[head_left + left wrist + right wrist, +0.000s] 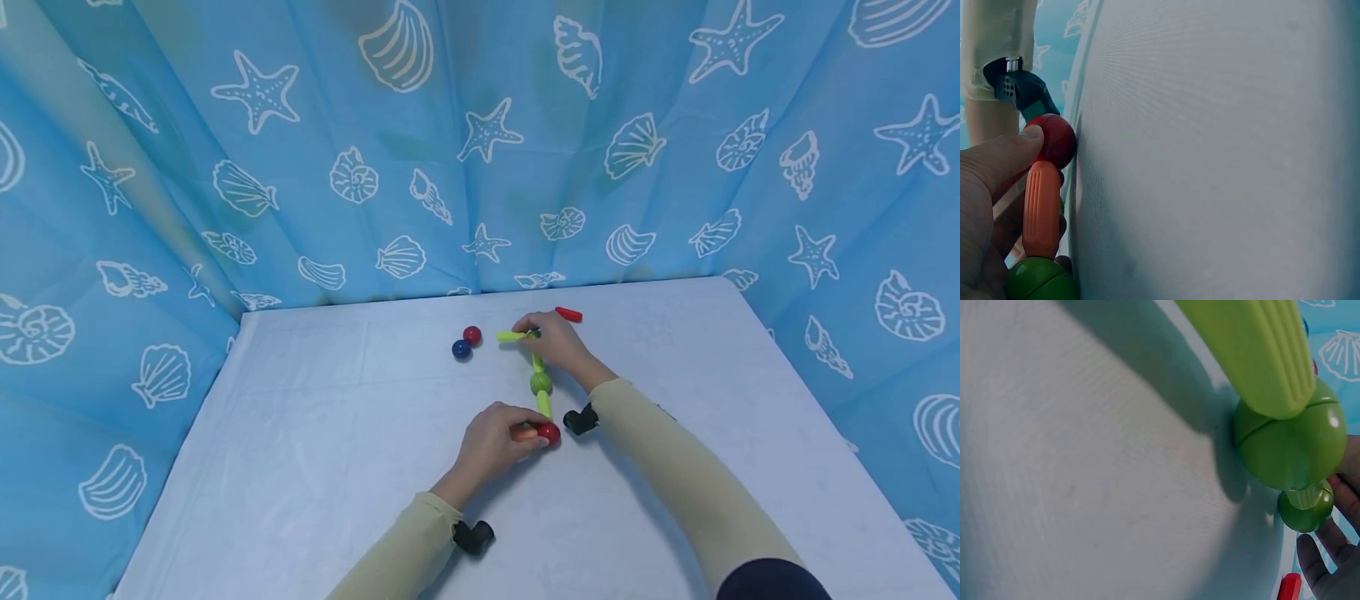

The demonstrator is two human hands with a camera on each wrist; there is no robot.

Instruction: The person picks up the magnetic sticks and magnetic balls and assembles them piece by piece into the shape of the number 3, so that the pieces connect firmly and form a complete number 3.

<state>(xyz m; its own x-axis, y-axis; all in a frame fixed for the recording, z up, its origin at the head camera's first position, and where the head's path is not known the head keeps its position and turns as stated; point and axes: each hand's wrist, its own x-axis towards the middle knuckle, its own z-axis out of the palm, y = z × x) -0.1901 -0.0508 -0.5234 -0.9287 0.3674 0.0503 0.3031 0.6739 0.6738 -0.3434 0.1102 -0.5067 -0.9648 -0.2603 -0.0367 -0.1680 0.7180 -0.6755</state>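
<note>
A chain of light-green rods and green balls lies on the table, with a green ball (541, 382) midway along it and a lower rod (544, 406) running to a red ball (551, 433). My left hand (491, 437) grips this red ball, its thumb pressing it in the left wrist view. From the red ball an orange rod (1041, 206) leads to another green ball (1041, 279), partly within the hand. At the chain's far end my right hand (558, 340) pinches a green ball (1305, 517); a light-green rod (512, 337) points left from there.
A loose red ball (472, 335) and a dark blue ball (461, 349) sit together left of the right hand. Behind that hand lies a red rod (569, 314). The white-covered table (330, 433) meets a blue shell-patterned curtain (420, 167) at the back and sides.
</note>
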